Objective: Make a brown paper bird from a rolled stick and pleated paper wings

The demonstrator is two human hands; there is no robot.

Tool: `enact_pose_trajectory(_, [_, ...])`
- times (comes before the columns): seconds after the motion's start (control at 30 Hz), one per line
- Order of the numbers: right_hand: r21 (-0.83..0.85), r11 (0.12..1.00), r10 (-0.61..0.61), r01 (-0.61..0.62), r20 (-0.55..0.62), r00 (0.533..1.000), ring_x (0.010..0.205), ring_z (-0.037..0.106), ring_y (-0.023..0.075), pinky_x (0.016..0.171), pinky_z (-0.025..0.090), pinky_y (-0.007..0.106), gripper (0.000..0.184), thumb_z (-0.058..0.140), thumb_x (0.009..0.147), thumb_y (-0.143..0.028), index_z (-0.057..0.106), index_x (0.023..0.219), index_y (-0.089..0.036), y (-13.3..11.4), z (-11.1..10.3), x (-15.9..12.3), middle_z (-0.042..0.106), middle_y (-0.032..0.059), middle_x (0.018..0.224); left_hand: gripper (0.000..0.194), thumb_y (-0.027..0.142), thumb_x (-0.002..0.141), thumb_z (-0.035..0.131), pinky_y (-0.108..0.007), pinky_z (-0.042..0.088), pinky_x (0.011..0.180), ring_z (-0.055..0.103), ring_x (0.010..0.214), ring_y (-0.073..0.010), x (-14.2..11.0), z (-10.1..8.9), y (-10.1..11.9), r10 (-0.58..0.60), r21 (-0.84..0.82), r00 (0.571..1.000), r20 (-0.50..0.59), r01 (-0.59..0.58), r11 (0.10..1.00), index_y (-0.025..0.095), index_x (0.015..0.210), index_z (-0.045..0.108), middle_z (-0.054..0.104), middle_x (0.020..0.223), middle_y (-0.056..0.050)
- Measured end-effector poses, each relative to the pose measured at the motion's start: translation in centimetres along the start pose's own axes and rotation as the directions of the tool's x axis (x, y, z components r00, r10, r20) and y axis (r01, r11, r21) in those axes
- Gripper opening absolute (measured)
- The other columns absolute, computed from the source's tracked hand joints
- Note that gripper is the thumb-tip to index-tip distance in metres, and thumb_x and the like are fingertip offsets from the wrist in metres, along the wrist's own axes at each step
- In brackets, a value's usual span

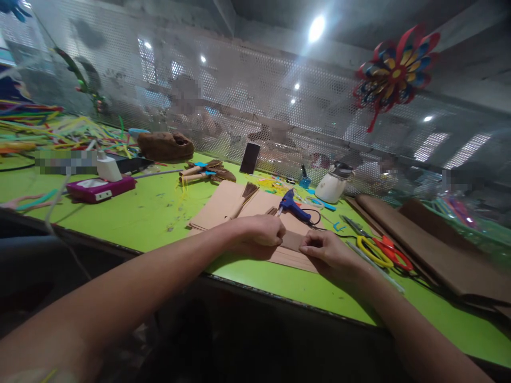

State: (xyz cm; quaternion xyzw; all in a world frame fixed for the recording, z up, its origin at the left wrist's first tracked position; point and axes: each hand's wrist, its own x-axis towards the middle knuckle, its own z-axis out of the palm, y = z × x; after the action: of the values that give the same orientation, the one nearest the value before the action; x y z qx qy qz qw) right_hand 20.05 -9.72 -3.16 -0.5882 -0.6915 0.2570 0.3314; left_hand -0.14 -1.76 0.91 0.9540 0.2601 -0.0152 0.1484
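Between my hands a strip of brown paper (293, 241) lies over a stack of light brown paper sheets (217, 205). My left hand (265, 230) is curled closed on the strip's left part, knuckles up. At the other end my right hand (328, 249) pinches the strip between thumb and fingers. Just beyond my left hand, a rolled paper piece with a fringed end (244, 199) rests on the sheets. A blue hot glue gun (293, 206) lies on its side behind the strip, with its nozzle towards my left hand.
Yellow-handled scissors (373, 251) and red-handled scissors (393, 252) lie to the right, beside folded brown paper (431, 244). Farther back are a white jug (334, 183), a dark upright panel (249, 158) and finished-looking paper rolls with blue bits (205, 173). A purple power strip (101, 189) sits left.
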Motion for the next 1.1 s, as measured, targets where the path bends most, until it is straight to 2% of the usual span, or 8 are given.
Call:
enact_pose_trajectory(0.33, [-0.086,0.995,-0.049,0.051,0.022,0.999,0.066,0.051,0.0151,0.062,0.038,0.026,0.016,0.062,0.072,-0.03,0.061,0.067,-0.015,0.2,-0.1,0.1,0.058,0.0011,0.068,0.023,0.021,0.075,0.045,-0.027,0.037,0.059,0.05,0.061,-0.0149,0.3,0.1,-0.3,0.059,0.032,0.998,-0.001,-0.059,0.998,0.017,0.085,0.065,0.065,0.078,-0.006])
enact_pose_trajectory(0.5, [-0.163,0.986,-0.036,0.034,-0.011,0.999,0.063,0.05,0.0152,0.059,0.037,0.026,0.016,0.063,0.071,-0.031,0.059,0.064,-0.016,-0.2,-0.4,0.0,0.057,0.0006,0.064,0.02,0.022,0.075,0.047,-0.027,0.035,0.056,0.05,0.061,-0.0151,-0.2,0.0,0.0,0.042,0.053,0.999,-0.033,-0.04,0.998,0.016,0.082,0.065,0.064,0.075,-0.006])
enact_pose_trajectory(0.57, [-0.148,0.989,-0.023,0.021,-0.012,1.0,0.065,0.05,0.0158,0.061,0.038,0.027,0.017,0.063,0.071,-0.031,0.06,0.064,-0.016,-0.4,-0.5,-0.2,0.057,0.0012,0.065,0.019,0.022,0.075,0.047,-0.027,0.035,0.058,0.051,0.064,-0.016,-0.6,0.1,0.1,0.054,0.079,0.995,-0.086,-0.047,0.996,0.017,0.082,0.064,0.064,0.077,-0.007])
enact_pose_trajectory(0.67, [-0.081,0.997,-0.019,0.02,0.003,1.0,0.066,0.051,0.0159,0.062,0.038,0.027,0.016,0.063,0.071,-0.03,0.061,0.065,-0.016,-0.4,-0.6,-0.3,0.058,0.0017,0.066,0.02,0.025,0.079,0.048,-0.027,0.037,0.064,0.052,0.071,-0.0167,-1.2,0.5,0.6,0.147,0.109,0.963,-0.227,-0.125,0.986,0.018,0.091,0.062,0.062,0.085,-0.007])
enact_pose_trajectory(0.73, [-0.055,0.998,-0.021,0.021,0.004,1.0,0.065,0.051,0.0154,0.061,0.039,0.026,0.016,0.064,0.071,-0.03,0.062,0.065,-0.015,-0.3,-0.6,-0.3,0.058,0.0015,0.066,0.02,0.029,0.082,0.048,-0.027,0.037,0.067,0.051,0.072,-0.0159,-1.3,0.7,0.8,0.251,0.128,0.93,-0.268,-0.224,0.966,0.019,0.091,0.062,0.059,0.086,-0.006])
enact_pose_trajectory(0.83, [-0.084,0.996,-0.04,0.039,-0.004,0.999,0.066,0.051,0.0157,0.061,0.039,0.026,0.016,0.064,0.071,-0.03,0.062,0.066,-0.015,0.0,-0.7,-0.3,0.058,0.0018,0.068,0.02,0.027,0.084,0.046,-0.025,0.037,0.066,0.05,0.068,-0.0135,-1.3,1.1,0.8,0.398,0.15,0.886,-0.238,-0.371,0.916,0.018,0.08,0.064,0.055,0.081,-0.005])
enact_pose_trajectory(0.9, [-0.115,0.991,-0.068,0.069,0.011,0.998,0.068,0.052,0.0164,0.064,0.039,0.027,0.016,0.063,0.073,-0.031,0.064,0.068,-0.016,0.1,-1.0,-0.4,0.059,0.0023,0.069,0.022,0.022,0.084,0.046,-0.024,0.036,0.065,0.05,0.067,-0.0125,-1.1,1.2,0.6,0.457,0.151,0.86,-0.226,-0.433,0.889,0.018,0.08,0.066,0.055,0.08,-0.005])
enact_pose_trajectory(1.1, [-0.091,0.989,-0.11,0.117,0.079,0.991,0.077,0.055,0.0191,0.074,0.041,0.031,0.014,0.063,0.074,-0.03,0.068,0.078,-0.018,0.1,-1.9,-1.0,0.062,0.0043,0.079,0.022,0.014,0.08,0.048,-0.026,0.035,0.062,0.05,0.07,-0.0151,-0.7,1.5,0.2,0.531,0.234,0.817,-0.224,-0.484,0.843,0.018,0.089,0.068,0.057,0.081,-0.008])
